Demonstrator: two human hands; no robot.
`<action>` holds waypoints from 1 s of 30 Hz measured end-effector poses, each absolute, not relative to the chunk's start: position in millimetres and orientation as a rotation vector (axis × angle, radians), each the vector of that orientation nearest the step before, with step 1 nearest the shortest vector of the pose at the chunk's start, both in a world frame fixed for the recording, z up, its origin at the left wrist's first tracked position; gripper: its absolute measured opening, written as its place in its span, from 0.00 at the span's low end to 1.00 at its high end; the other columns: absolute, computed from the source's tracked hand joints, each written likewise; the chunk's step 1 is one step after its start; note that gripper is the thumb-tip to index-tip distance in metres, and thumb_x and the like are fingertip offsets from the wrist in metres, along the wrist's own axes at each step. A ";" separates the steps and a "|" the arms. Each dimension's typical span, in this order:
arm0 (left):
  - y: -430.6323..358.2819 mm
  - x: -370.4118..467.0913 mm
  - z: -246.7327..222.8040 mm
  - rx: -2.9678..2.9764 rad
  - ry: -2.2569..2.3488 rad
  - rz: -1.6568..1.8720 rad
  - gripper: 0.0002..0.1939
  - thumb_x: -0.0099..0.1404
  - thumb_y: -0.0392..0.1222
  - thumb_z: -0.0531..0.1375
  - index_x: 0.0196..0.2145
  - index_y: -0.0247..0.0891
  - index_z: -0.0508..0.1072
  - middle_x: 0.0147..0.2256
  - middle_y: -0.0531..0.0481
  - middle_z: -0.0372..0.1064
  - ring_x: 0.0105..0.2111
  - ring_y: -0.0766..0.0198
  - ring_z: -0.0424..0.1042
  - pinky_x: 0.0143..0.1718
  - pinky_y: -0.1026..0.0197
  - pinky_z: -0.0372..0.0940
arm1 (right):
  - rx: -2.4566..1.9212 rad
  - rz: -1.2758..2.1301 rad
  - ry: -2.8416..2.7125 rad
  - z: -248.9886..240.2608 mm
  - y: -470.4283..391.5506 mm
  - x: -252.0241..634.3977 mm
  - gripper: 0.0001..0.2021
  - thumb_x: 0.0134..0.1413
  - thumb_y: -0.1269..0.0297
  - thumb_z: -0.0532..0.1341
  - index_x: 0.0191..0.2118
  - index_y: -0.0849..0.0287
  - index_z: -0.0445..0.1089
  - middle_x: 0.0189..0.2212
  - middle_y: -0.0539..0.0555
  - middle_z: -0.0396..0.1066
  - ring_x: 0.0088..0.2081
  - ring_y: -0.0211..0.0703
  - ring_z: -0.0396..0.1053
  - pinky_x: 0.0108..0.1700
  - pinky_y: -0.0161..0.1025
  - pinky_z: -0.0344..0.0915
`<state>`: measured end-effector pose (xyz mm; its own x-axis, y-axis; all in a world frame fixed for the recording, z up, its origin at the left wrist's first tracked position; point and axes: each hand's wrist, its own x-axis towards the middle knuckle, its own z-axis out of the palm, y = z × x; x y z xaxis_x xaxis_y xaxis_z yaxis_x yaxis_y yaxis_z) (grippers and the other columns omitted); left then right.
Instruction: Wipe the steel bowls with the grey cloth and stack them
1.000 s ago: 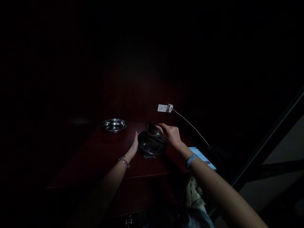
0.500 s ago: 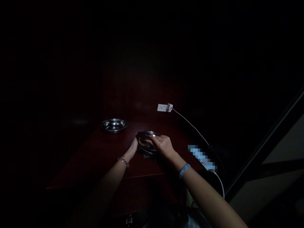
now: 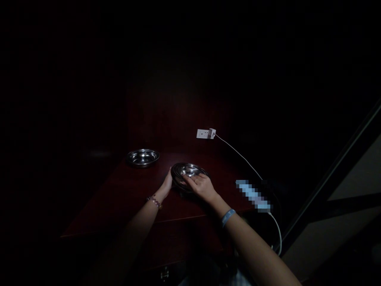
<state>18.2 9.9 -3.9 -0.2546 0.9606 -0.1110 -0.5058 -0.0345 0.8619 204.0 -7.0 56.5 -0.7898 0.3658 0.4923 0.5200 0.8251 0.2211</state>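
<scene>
The right hand (image 3: 202,186) lies flat, fingers spread, on the near metal dish (image 3: 188,174) at its 5 o'clock edge — the left hand (image 3: 167,184) cups the rim at 9 o'clock. A second dish (image 3: 143,157) sits farther off at 10 o'clock on the dark table (image 3: 127,198).

Most of the room is lost in darkness; the table (image 3: 131,198) fades into black on its left and far sides; the right hand (image 3: 201,186) covers the near part of the bowl (image 3: 188,171); a pixel-blurred patch (image 3: 253,195) hides whatever lies there; both forearms are cut off by the bottom edge
</scene>
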 end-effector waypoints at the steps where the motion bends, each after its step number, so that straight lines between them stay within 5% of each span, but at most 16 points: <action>1: 10.8 17.6 -5.7 0.639 1.002 1.575 0.29 0.73 0.64 0.52 0.43 0.38 0.82 0.41 0.40 0.83 0.43 0.51 0.80 0.49 0.52 0.72 | -0.649 -0.486 -2.578 56.1 -7.6 204.0 0.18 0.76 0.60 0.54 0.61 0.56 0.75 0.37 0.59 0.82 0.42 0.47 0.80 0.49 0.40 0.72; 12: 3.9 18.0 2.4 0.655 1.031 1.483 0.34 0.77 0.63 0.44 0.54 0.37 0.79 0.47 0.37 0.82 0.49 0.48 0.80 0.51 0.48 0.73 | -0.663 -0.526 -2.604 48.8 -9.8 200.4 0.20 0.77 0.57 0.53 0.62 0.60 0.74 0.38 0.61 0.83 0.41 0.47 0.80 0.49 0.40 0.72; 18: -0.5 17.3 5.0 0.698 0.981 1.494 0.33 0.76 0.63 0.46 0.57 0.38 0.78 0.50 0.38 0.81 0.50 0.47 0.79 0.50 0.48 0.73 | -0.676 -0.472 -2.624 46.3 -13.9 199.3 0.20 0.76 0.60 0.53 0.65 0.55 0.72 0.39 0.60 0.83 0.41 0.47 0.80 0.50 0.42 0.73; 26: -5.6 16.8 9.3 0.760 0.973 1.472 0.34 0.71 0.67 0.54 0.56 0.38 0.79 0.48 0.39 0.82 0.51 0.45 0.79 0.50 0.50 0.72 | -0.763 -0.211 -2.611 59.0 -36.3 185.3 0.28 0.76 0.65 0.50 0.75 0.64 0.52 0.60 0.67 0.75 0.57 0.52 0.76 0.59 0.46 0.71; 30: -5.2 17.3 7.2 0.763 1.001 1.490 0.31 0.70 0.65 0.56 0.54 0.39 0.80 0.46 0.41 0.83 0.51 0.47 0.78 0.50 0.51 0.72 | -0.818 -0.125 -2.598 57.5 -45.2 179.1 0.28 0.74 0.68 0.48 0.75 0.66 0.51 0.64 0.68 0.71 0.62 0.54 0.73 0.64 0.51 0.68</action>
<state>17.3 -5.2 7.2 -0.1609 0.9847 -0.0673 -0.4342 -0.0093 0.9008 179.1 -45.2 57.5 -0.7427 0.5288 0.4108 0.5658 0.8237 -0.0372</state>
